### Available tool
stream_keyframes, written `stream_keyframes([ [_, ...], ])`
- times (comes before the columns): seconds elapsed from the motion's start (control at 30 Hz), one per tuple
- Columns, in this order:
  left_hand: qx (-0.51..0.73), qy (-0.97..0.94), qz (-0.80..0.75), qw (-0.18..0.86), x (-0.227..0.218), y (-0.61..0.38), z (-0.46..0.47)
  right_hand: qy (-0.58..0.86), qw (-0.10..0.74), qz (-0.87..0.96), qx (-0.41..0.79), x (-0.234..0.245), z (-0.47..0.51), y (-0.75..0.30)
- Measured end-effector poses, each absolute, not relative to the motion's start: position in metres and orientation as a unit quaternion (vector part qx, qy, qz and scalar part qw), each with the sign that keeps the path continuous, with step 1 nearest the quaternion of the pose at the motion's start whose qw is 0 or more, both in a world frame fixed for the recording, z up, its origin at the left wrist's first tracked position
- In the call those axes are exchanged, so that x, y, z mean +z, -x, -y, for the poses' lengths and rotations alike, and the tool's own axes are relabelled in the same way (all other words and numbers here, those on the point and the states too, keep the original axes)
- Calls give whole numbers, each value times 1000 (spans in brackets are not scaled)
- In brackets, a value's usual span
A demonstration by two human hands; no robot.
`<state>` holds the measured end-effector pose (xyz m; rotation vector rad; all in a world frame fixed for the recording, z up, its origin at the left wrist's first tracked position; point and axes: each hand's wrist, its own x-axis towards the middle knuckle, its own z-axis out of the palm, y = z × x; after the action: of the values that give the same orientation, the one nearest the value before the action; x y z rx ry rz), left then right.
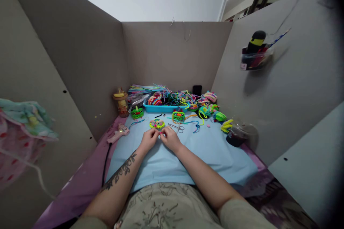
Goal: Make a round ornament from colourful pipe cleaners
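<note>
My left hand (149, 140) and my right hand (171, 139) meet over the blue cloth (204, 161), fingertips pinched together. Between them shows a small pink piece (160, 133), too small to name further. Just beyond my fingers lies a yellow-green and pink fuzzy craft piece (157, 124). Scissors (180, 128) rest close by my right hand. Farther back sit a green fuzzy figure (178, 116) with an orange part and, to the left, another green figure (137, 113) with a red part.
A blue tray (163, 108) heaped with colourful fuzzy stems stands at the back. On the left are a pink glue gun (118, 133) with a black cord and a lidded cup (120, 104). A dark tub (236, 136) stands right. Panels enclose three sides.
</note>
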<state>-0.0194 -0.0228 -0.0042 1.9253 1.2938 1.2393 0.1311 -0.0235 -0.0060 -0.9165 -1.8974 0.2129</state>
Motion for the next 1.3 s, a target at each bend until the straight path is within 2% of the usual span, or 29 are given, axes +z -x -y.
stream_keyframes([
  [0.2,441,-724,-493,196,-6,19,23,395,453,799,20,-10,22,-129],
  [0.4,426,-738,-489,184,-6,21,24,388,427,815,49,-11,21,-132],
  [0.67,420,-745,-457,243,-2,20,26,376,450,803,106,-10,20,-137],
  [0.87,409,-711,-413,395,8,24,30,366,474,774,204,-8,20,-140],
  [0.97,397,-707,-386,439,10,26,31,356,475,771,230,-8,20,-140],
  [1.3,411,-719,-400,394,1,23,25,356,498,756,232,-3,21,-138],
])
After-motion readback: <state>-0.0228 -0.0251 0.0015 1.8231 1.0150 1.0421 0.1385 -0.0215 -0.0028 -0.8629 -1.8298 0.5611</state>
